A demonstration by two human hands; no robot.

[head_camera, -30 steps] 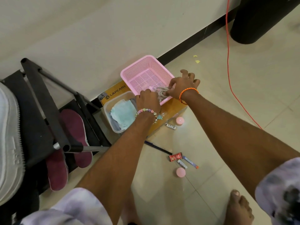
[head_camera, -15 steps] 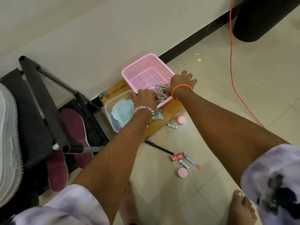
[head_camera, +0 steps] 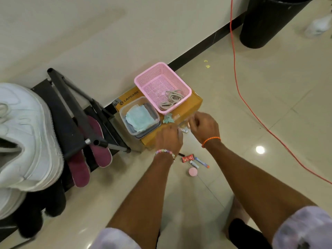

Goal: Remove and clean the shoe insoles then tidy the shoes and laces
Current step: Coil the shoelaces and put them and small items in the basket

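Observation:
Coiled beige laces (head_camera: pixel 171 100) lie in the pink basket (head_camera: pixel 152 78), which sits on a yellow cardboard box (head_camera: pixel 195 103). Two maroon insoles (head_camera: pixel 99 142) lean against the black rack (head_camera: pixel 71 112) on the left. A white shoe (head_camera: pixel 25 137) stands on the rack at the far left. My left hand (head_camera: pixel 168 139) and my right hand (head_camera: pixel 204 127) hover side by side in front of the box, fingers loosely curled, holding nothing that I can see. Both hands are blurred.
A clear tub (head_camera: pixel 140 119) with pale blue cloths sits on the box beside the basket. Small tubes, a red packet (head_camera: pixel 187 158) and a pink lid (head_camera: pixel 193 171) lie on the tiled floor. An orange cable (head_camera: pixel 237 87) runs along the right. A black bin (head_camera: pixel 269 22) stands far right.
Both hands have left the basket and drawn back toward me. The laces that they were handling now lie alone in the basket.

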